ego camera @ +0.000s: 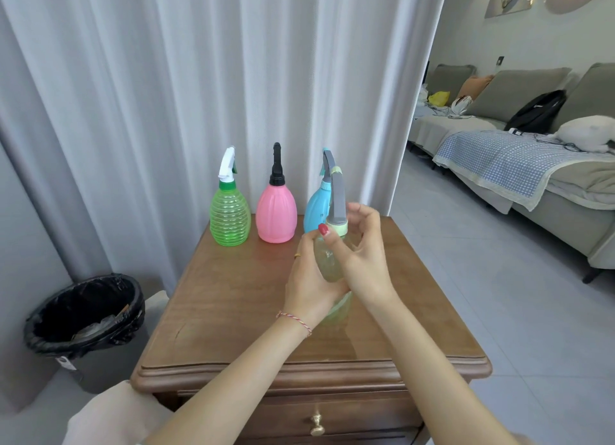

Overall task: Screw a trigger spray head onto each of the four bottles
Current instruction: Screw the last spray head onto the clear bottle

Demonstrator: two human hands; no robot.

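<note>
Three bottles stand in a row at the back of the wooden table (233, 328), each with a spray head on: a green ribbed bottle (230, 220) with a white head, a pink bottle (276, 216) with a black head, and a blue bottle (314, 213) with a grey head, partly hidden. In front of them my left hand (311, 283) grips a clear pale-green bottle (327, 261) around its body. My right hand (361, 241) curls around the pale-green collar of its grey spray head (337, 201), which stands upright on the neck.
A bin with a black liner (86, 314) stands on the floor to the left of the table. White curtains hang behind the table. A grey sofa (539, 165) with a blue checked blanket fills the right side. The table has a drawer with a brass knob (316, 426).
</note>
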